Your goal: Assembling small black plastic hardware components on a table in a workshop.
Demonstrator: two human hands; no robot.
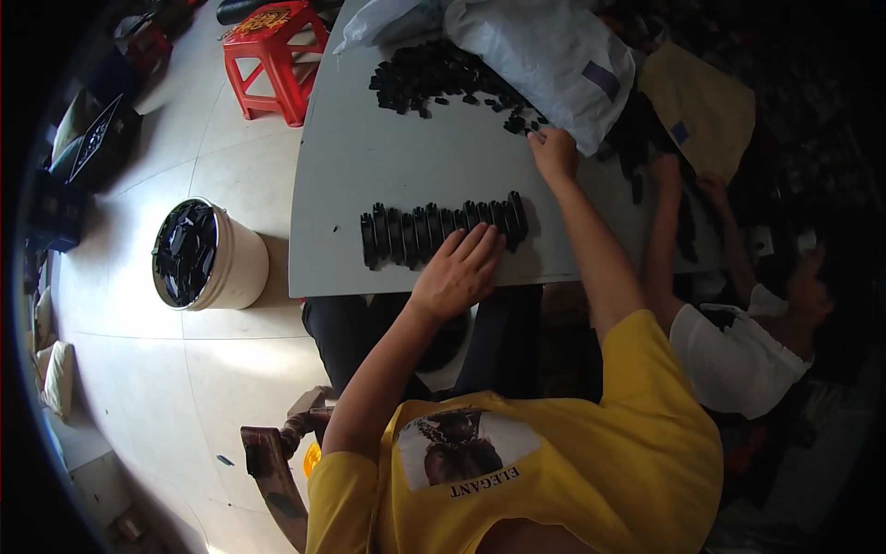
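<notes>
A row of slim black plastic parts stands side by side near the table's front edge. Across the right end of that row lies my left hand, fingers stretched out and touching the parts. Farther off to the right, my right hand has its fingers drawn together at the edge of a loose pile of small black pieces. Whatever sits between those fingertips is too small to make out. A few of the small pieces lie right beside them.
A white plastic bag and a brown bag rest on the grey table. To the right, a co-worker's hands handle dark parts. On the floor stand a bucket of black parts and a red stool.
</notes>
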